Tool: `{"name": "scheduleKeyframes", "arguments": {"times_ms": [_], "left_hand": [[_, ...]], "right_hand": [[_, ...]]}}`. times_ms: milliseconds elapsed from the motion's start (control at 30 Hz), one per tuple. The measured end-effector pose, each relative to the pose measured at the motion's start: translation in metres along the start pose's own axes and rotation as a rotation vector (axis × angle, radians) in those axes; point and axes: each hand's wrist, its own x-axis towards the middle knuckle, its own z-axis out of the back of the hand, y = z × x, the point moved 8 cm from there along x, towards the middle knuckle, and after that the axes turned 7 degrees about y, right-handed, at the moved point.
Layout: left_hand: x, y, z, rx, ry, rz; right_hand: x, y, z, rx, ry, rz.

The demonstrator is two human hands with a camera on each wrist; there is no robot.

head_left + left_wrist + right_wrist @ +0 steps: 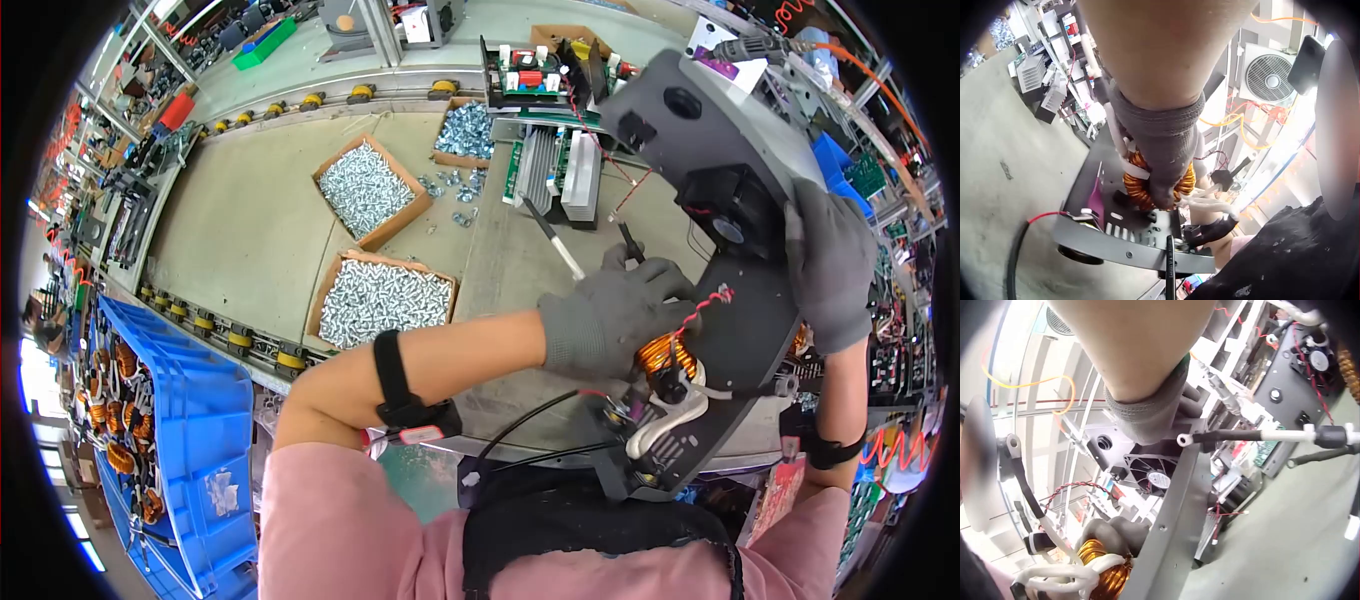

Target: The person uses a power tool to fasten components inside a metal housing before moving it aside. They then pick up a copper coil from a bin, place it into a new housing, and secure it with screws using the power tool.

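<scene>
My left hand (620, 310), in a grey glove, is at a copper-wound toroid coil (668, 355) with thick white leads. In the left wrist view its fingers (1166, 181) reach down onto the coil's middle; in the right wrist view they curl close behind the windings (1107, 569). The coil lies over the base of a dark grey metal chassis (745, 310), which tilts across the bench edge. My right hand (832, 265), also gloved, grips the chassis's upright end panel beside a black fan (735, 215). A red twisted wire (705, 308) runs up from the coil area.
Cardboard boxes of screws (385, 298) and a box of metal clips (465, 130) stand on the bench (240, 220). Behind are heatsinks (580, 175) and a circuit board assembly (530, 75). Black-and-white cables (555, 240) lie near the left hand. A blue bin (205, 430) holds several coils.
</scene>
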Motion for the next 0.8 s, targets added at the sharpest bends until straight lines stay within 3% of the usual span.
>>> {"name": "scheduleKeyframes", "arguments": {"times_ms": [100,167,267,367,433,500,533,600,633,667,733,767,800], "left_hand": [[0.009,0.014,-0.027,0.01,-0.022,0.005],[0.017,0.026,-0.043,-0.024,0.055,0.057],[0.028,0.047,-0.055,-0.066,0.172,0.14],[0.031,0.068,-0.072,-0.014,0.245,0.228],[0.025,0.072,-0.08,0.043,0.278,0.266],[0.02,0.063,-0.06,0.178,0.17,0.282],[0.015,0.06,-0.055,0.01,0.287,0.266],[-0.012,0.052,-0.023,0.124,0.022,0.176],[-0.03,0.059,-0.012,-0.072,-0.017,0.157],[-0.057,0.06,0.008,0.031,-0.064,0.175],[-0.14,0.109,0.021,0.077,-0.13,0.463],[-0.173,0.126,0.039,-0.107,-0.185,0.829],[-0.225,0.16,0.039,-0.032,-0.114,1.082]], "right_hand": [[-0.002,-0.003,-0.029,-0.058,0.119,0.039],[-0.006,-0.014,-0.063,-0.089,0.33,-0.055],[-0.004,-0.023,-0.116,-0.056,0.481,-0.155],[0.013,-0.017,-0.124,-0.124,0.517,-0.195],[0.005,-0.027,-0.138,-0.11,0.505,-0.177],[0.002,-0.029,-0.118,0.181,0.199,-0.12],[-0.003,-0.026,-0.101,0.217,0.167,-0.102],[-0.022,-0.009,-0.057,0.255,0.107,-0.109],[-0.037,-0.004,-0.035,0.284,0.044,-0.119],[-0.06,-0.005,-0.027,0.463,0.033,-0.196],[-0.114,-0.004,-0.02,0.592,0.01,-0.273],[-0.141,0.0,-0.014,0.55,0.017,-0.269],[-0.152,0.008,-0.008,0.499,0.062,-0.25]]}}
